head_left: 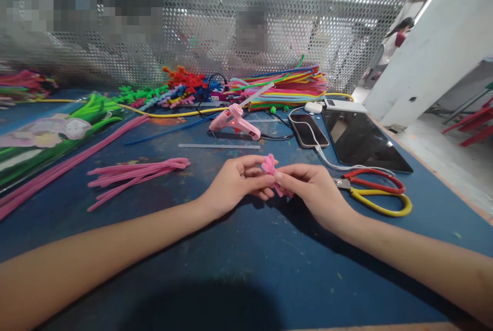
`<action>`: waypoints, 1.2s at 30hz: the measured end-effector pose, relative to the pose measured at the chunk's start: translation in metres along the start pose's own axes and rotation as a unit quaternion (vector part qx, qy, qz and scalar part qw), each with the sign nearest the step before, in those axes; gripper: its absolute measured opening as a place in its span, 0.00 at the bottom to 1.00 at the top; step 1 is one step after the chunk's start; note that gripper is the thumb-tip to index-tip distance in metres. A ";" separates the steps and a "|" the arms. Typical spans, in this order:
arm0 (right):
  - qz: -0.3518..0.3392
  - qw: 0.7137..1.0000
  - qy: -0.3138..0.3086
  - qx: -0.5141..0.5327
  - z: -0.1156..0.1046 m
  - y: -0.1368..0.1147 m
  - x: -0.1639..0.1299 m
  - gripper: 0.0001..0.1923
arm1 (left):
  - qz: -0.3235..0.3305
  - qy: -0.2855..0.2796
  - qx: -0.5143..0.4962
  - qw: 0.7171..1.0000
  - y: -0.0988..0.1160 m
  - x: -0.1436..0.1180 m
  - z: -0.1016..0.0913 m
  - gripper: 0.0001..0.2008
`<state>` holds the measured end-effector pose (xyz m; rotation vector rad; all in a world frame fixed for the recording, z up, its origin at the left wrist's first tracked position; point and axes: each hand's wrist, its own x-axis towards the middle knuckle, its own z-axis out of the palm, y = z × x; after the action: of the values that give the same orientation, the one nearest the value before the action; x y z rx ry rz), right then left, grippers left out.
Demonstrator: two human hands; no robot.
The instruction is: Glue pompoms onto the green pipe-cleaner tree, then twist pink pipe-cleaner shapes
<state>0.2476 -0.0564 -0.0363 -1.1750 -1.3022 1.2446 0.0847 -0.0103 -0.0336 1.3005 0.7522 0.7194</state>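
Observation:
Between my two hands is a small bundle of pink pipe cleaners (268,164), looped into petal shapes at the top, with short ends showing below. My left hand (242,179) pinches it from the left with thumb and fingers. From the other side, the thumb and forefinger of my right hand (311,187) close on it too. Both hands hover just above the blue table (215,274). Left of my left hand lies a loose bunch of folded pink pipe cleaners (134,174). Scissors (379,195) with red and yellow handles lie beside my right hand.
A pink hot glue gun (234,123) and a glue stick (219,146) lie ahead. A phone (309,130) with a white cable and a black tablet (365,138) are at right. Colourful pipe cleaners (285,84) pile against the perforated metal screen (208,28). A person (396,40) is beyond.

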 end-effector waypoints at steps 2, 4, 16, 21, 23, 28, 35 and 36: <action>0.009 1.000 -0.016 0.024 -0.001 0.001 0.001 0.12 | 0.012 -0.019 0.014 1.000 0.001 -0.001 0.000 0.16; 0.025 0.998 -0.030 0.057 -0.002 0.001 0.001 0.12 | 0.030 -0.023 0.029 0.999 0.002 -0.003 0.000 0.12; 0.207 0.933 -0.159 0.247 -0.004 -0.006 0.000 0.21 | 0.164 0.081 0.110 0.977 0.005 -0.004 -0.002 0.12; 0.328 0.822 -0.281 0.371 -0.010 -0.006 0.001 0.17 | 0.115 0.045 0.075 0.989 -0.001 -0.002 -0.006 0.12; 0.327 0.809 -0.271 0.407 -0.011 -0.007 0.001 0.11 | 0.098 0.034 0.068 0.992 -0.003 -0.001 -0.007 0.11; 0.325 0.819 -0.237 0.410 -0.009 -0.007 0.001 0.05 | 0.094 0.016 0.082 0.992 0.000 -0.002 -0.006 0.07; 0.133 0.978 -0.104 0.121 -0.002 -0.007 0.000 0.06 | 0.087 0.064 0.086 0.990 0.009 -0.010 0.010 0.04; 0.070 0.994 -0.082 0.023 -0.003 -0.008 0.000 0.06 | 0.074 0.074 0.080 0.991 0.008 -0.010 0.012 0.05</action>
<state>0.2503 -0.0566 -0.0283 -1.1676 -1.3218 1.4925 0.0883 -0.0246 -0.0231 1.4714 0.8525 0.8981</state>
